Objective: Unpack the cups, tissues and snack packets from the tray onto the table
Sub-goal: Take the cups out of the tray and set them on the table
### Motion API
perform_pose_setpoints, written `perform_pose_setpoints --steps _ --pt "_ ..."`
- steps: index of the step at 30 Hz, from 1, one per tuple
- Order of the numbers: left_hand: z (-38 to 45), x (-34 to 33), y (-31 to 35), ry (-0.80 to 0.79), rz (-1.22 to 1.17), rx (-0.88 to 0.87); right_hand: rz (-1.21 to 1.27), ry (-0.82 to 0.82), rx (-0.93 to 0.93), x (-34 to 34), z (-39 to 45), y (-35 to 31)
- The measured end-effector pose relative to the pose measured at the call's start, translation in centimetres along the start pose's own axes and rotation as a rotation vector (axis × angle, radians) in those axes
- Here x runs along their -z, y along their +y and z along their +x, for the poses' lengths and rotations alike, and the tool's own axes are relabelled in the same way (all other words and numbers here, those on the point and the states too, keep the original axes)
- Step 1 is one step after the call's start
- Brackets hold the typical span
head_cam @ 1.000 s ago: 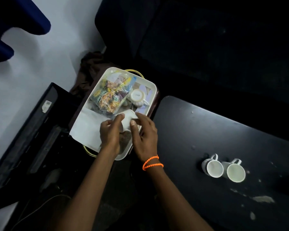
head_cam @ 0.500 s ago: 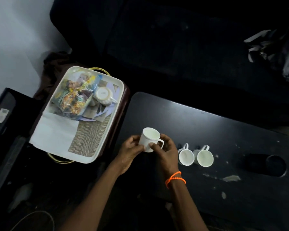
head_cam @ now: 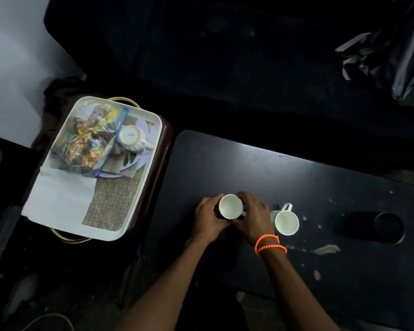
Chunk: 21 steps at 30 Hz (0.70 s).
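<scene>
Our left hand (head_cam: 209,215) and right hand (head_cam: 253,217) close around a white cup (head_cam: 230,206) from either side, fingers curled against its wall, mouth facing up, low over the dark bench (head_cam: 296,177) near its front edge; we cannot tell whether its base touches the surface. An orange bead bracelet (head_cam: 269,244) circles our right wrist. Just to the right of that hand a second white cup (head_cam: 286,222) stands upright on the bench, its handle turned toward the back edge; whether another cup sits behind our right hand we cannot tell. Off the bench's left end, the white tray (head_cam: 151,177) rests on a dark red stand (head_cam: 164,149). In the tray's far half lies a clear bag of colourful snack packets (head_cam: 89,142), and just beside it, toward the tray's right rim, a ribbed white cup (head_cam: 130,137) sits upside down. A white tissue (head_cam: 60,199) covers the tray's near left corner and overhangs that edge, beside a patch of woven mat (head_cam: 116,199). A dark round recess (head_cam: 388,226) marks the bench toward its right end.
</scene>
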<state>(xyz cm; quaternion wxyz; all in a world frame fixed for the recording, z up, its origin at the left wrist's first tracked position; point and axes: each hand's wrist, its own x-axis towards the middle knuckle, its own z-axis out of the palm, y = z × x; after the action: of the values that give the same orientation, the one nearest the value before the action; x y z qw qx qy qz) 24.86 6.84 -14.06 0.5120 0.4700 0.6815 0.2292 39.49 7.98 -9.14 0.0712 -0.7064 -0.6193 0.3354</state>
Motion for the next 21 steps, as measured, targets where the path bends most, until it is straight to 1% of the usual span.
perform_pose_setpoints --steps 4,6,7,9,11,13,15,16,17,19,21 --pt "0.1 0.3 -0.5 -0.102 0.022 -0.027 -0.034 0.042 0.002 -0.2 -0.5 0.9" --pt "0.2 1.2 -0.3 -0.108 0.046 -0.052 -0.063 0.070 0.012 -0.2 -0.7 1.1" --pt "0.3 2.1 0.1 -0.073 0.047 -0.066 -0.067 0.082 0.016 -0.2 -0.8 1.0" --pt "0.7 4.8 1.6 0.057 0.013 -0.110 -0.046 0.126 0.024 -0.4 -0.8 0.4" --pt "1.4 8.5 3.3 0.232 -0.025 -0.166 0.001 0.162 0.030 -0.7 -0.3 -1.0" --pt "2.3 12.3 4.8 0.427 -0.051 -0.192 0.055 0.164 0.059 -1.1 0.7 -3.3" --pt "3.3 16.0 5.9 0.629 -0.040 -0.152 0.063 0.135 0.130 -1.6 2.3 -6.6" --pt "3.9 17.6 6.2 0.704 -0.047 -0.105 0.060 0.112 0.169 -1.9 3.3 -8.4" --pt "4.5 19.1 6.3 0.740 -0.065 -0.040 0.058 0.084 0.213 -2.0 4.3 -10.3" --pt "5.5 21.2 6.3 0.706 -0.099 0.114 0.061 0.016 0.317 -2.3 6.4 -14.2" --pt "6.1 22.0 6.3 0.626 -0.109 0.205 0.070 -0.020 0.414 -2.6 8.5 -17.9"
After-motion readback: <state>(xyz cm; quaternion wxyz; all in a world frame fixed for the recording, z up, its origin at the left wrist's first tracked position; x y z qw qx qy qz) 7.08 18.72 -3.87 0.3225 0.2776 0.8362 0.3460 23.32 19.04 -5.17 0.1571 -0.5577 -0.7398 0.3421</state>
